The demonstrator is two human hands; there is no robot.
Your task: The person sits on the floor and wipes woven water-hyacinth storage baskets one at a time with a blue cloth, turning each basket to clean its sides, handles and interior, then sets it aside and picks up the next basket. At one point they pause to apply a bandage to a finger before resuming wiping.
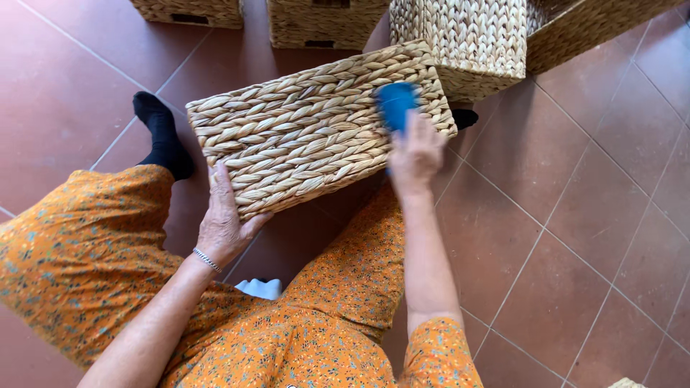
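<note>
basket (309,129) gripped by left fingers (224,188), blue brush (396,103) in right fingers (417,136).

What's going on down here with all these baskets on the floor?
A person in an orange flowered dress sits on a red tiled floor with a woven straw basket tipped on its side over the legs. The left hand grips the basket's near edge, while the right hand presses a blurred blue thing against its weave. More woven baskets stand just beyond.
</note>
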